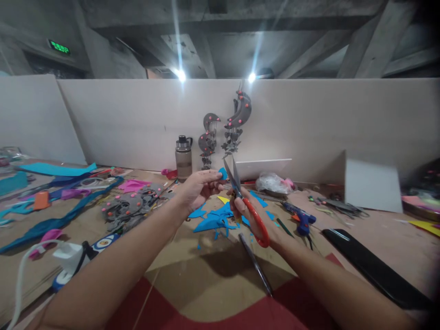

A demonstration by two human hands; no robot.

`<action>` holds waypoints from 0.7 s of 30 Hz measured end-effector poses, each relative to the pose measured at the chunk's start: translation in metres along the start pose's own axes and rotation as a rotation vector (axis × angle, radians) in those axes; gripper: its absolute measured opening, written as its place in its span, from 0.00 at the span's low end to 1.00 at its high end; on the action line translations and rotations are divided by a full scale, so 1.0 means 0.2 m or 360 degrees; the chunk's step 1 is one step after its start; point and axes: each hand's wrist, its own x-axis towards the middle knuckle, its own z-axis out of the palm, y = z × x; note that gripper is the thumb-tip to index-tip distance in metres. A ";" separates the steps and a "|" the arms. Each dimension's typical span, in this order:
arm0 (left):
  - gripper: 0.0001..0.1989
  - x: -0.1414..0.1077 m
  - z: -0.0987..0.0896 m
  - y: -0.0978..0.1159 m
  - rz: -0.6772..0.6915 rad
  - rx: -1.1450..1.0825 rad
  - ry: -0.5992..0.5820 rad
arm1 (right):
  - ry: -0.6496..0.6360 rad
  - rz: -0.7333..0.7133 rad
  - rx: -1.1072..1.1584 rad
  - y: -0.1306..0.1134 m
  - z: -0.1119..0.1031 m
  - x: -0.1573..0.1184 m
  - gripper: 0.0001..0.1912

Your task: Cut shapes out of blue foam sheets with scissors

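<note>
My left hand (pixel 203 188) pinches a small blue piece (pixel 223 173) between thumb and fingers, above the work table. In my right hand (pixel 248 211) are scissors with red-orange handles (pixel 257 224). Their blades (pixel 233 175) point up, spread slightly apart, just right of the blue piece. Beneath both hands lies a pile of blue scraps (pixel 215 220), with a bit of yellow among them. A dark, shiny rod (pixel 255 265) rests on the brown table surface below the scissors.
Left are grey felt shapes (pixel 125 206), blue strips and a power strip with a white plug. A bottle (pixel 184 158) stands behind. Right are a blue glue gun (pixel 303 221), a black elongated object (pixel 371 266) and a white board (pixel 373 183).
</note>
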 end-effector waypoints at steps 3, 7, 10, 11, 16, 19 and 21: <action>0.02 0.00 0.00 0.00 0.0005 0.0006 -0.0011 | -0.0082 0.0056 0.0052 -0.02 0.02 -0.02 0.22; 0.02 -0.01 0.00 0.00 0.0001 0.0085 -0.0068 | -0.0120 0.0158 0.0218 -0.01 0.03 -0.03 0.23; 0.04 -0.02 0.01 0.00 -0.0008 0.0166 -0.0099 | -0.0130 0.0163 0.0225 0.01 0.03 -0.02 0.21; 0.04 -0.02 0.02 0.00 -0.0012 0.0185 -0.0099 | -0.0119 0.0159 0.0222 0.02 0.03 -0.02 0.21; 0.10 -0.02 0.02 -0.01 -0.0011 0.0239 -0.0076 | -0.0128 0.0152 0.0265 0.03 0.03 -0.02 0.20; 0.10 -0.01 0.00 -0.02 0.0005 0.0263 -0.0096 | -0.0153 0.0165 0.0310 0.02 0.04 -0.02 0.20; 0.11 -0.01 -0.01 -0.02 0.0007 0.0285 -0.0138 | -0.0145 0.0162 0.0336 0.01 0.04 -0.02 0.20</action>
